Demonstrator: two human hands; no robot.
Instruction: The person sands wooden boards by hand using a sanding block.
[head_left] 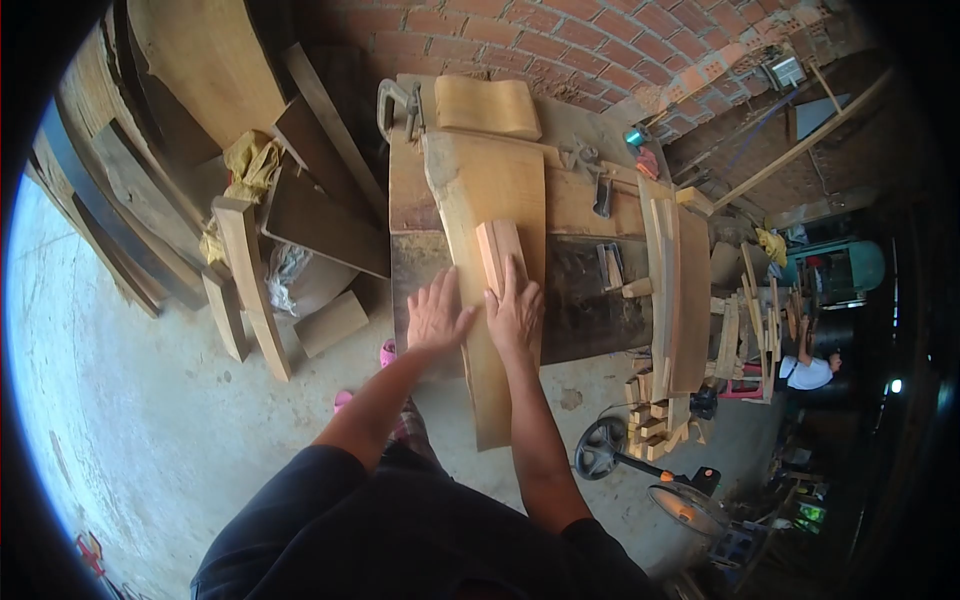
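While gripping the lower end of a wooden block (498,244) with the right hand (516,306), at frame centre atop a long plank (490,185), with the left hand (435,312) unclenched, spread by the plank's left edge, any lettering on the lower-right fan (690,509) too small to read.

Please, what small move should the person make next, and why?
Perhaps steady the long board with the left hand first: that hand lies at the board's edge, the right hand is on the wooden block, and the board's near end overhangs the bench.
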